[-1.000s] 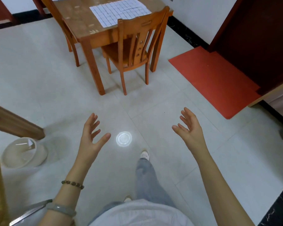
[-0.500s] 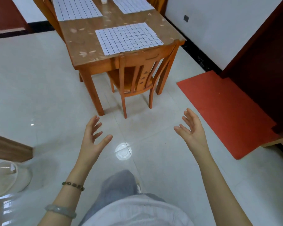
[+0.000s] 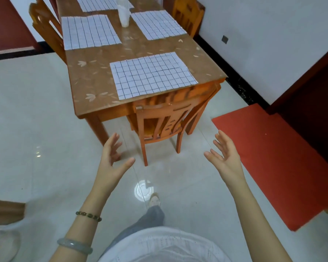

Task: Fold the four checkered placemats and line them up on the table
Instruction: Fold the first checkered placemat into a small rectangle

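Wooden table (image 3: 87,86) at twelve o'clock bears four unfolded checkered placemats (image 3: 151,76); left hand (image 3: 112,165) and right hand (image 3: 226,159) hover spread, holding nothing.

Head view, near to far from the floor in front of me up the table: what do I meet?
chair → nearest placemat → left placemat → farthest placemat

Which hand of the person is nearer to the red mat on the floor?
Right. The right hand is raised beside the left edge of the red mat; the left hand is farther away, left of the chair.
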